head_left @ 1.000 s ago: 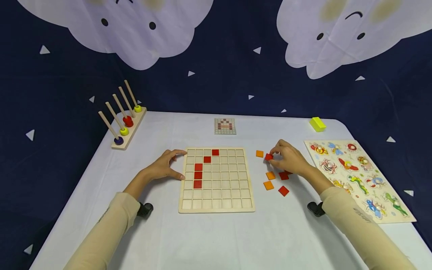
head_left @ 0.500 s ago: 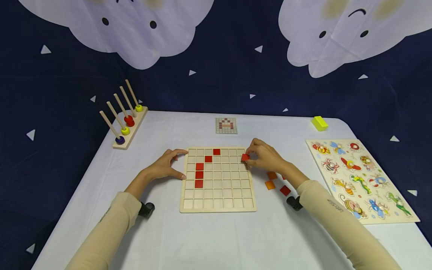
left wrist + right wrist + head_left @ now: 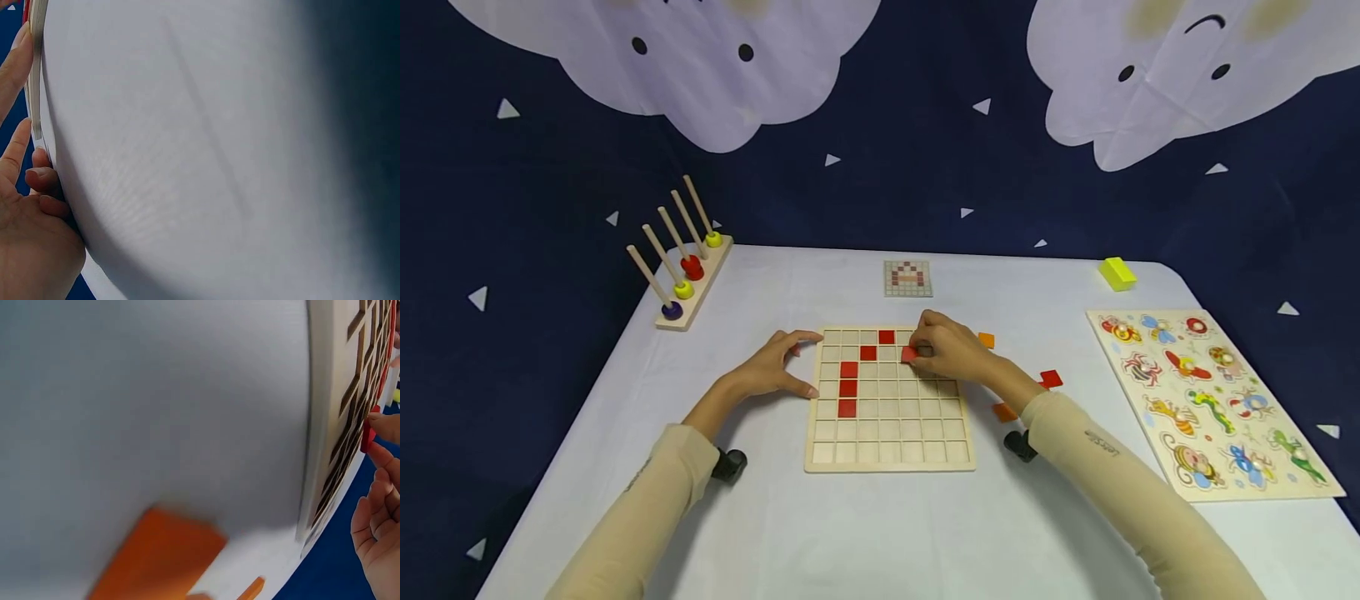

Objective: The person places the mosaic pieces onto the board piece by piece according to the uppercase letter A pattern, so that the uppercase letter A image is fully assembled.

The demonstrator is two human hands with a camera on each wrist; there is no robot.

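Observation:
A wooden grid board (image 3: pixel 890 467) lies flat on the white table, with several red square tiles (image 3: pixel 847 389) set in its cells in a stepped line. My right hand (image 3: pixel 953 350) pinches another red tile (image 3: pixel 908 355) between thumb and finger over the board's upper right part; in the right wrist view this red tile (image 3: pixel 368 432) is tilted close over the grid. At the board's left edge, my left hand (image 3: pixel 769 367) rests index finger and thumb, spread wide apart. The left wrist view has those fingers (image 3: pixel 19 59) against the board's side.
Loose red tiles (image 3: pixel 1051 379) and orange tiles (image 3: pixel 987 340) lie right of the board, partly hidden by the right forearm. A small pattern card (image 3: pixel 907 279) sits behind it. An insect puzzle board (image 3: pixel 1217 408), a yellow block (image 3: pixel 1117 274) and a peg stand (image 3: pixel 700 287) stand farther out.
My right hand has picked up a red tile from the loose ones and carried it left over the board's upper right cells. The left hand stays at the board's edge.

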